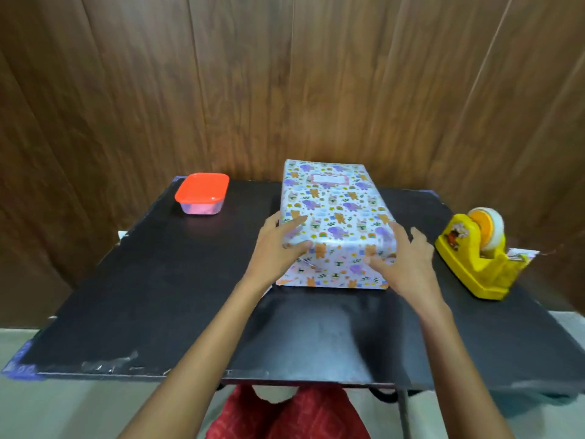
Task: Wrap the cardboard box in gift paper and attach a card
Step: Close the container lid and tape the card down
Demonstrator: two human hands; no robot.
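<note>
The left hand (278,245) and right hand (402,258) each clasp a near corner of the wrapped box (335,210) at centre frame, with the card (329,179) on its far top. Sliding it right might knock the tape dispenser (481,258). The table (158,312) has open room at lower left, and its back edge runs close behind the box.

Field note: I read this as a home room. Wood-panelled wall (285,74) behind a small black worktop (158,296), pale floor (63,407) below; red-lidded plastic tub (201,193) and yellow tape dispenser (478,258) on top.
</note>
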